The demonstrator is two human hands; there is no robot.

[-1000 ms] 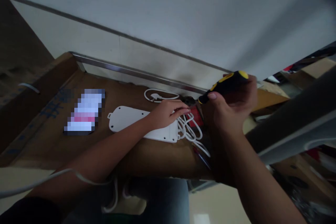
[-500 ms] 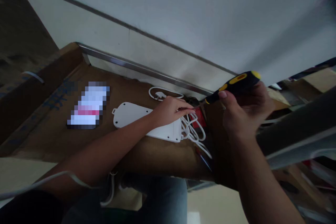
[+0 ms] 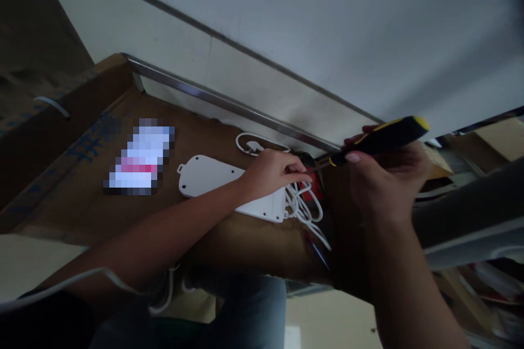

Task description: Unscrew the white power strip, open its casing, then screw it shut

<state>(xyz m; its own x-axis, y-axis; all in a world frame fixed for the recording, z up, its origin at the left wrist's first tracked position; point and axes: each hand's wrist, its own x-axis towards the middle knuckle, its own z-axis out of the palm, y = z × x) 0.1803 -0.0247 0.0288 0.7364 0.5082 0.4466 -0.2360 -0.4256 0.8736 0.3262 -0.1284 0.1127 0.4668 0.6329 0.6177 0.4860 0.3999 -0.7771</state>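
Observation:
My right hand [image 3: 387,177] grips the black and yellow handle of a screwdriver [image 3: 388,139], whose thin shaft points left and down. At the shaft's end, my left hand [image 3: 274,174] has thumb and forefinger pinched together; whatever small thing is between them is too small to make out. Under the left wrist lies a white power strip [image 3: 208,180], its underside with small screw holes facing up. Its white cord [image 3: 305,210] is bundled in loops at the right end, beneath the left fingertips. The plug [image 3: 254,146] rests behind the left hand.
A pixelated bright phone [image 3: 141,158] lies on the left of the cardboard-lined surface [image 3: 94,212]. Right of the cord sits a red item [image 3: 316,193], with a pen-like thing [image 3: 318,251] in front. A metal rail [image 3: 196,90] and pale wall run along the back.
My right hand and the screwdriver have shifted slightly right, and the handle lies flatter. The left hand keeps its pinch near the tip. The whole view has tilted a little.

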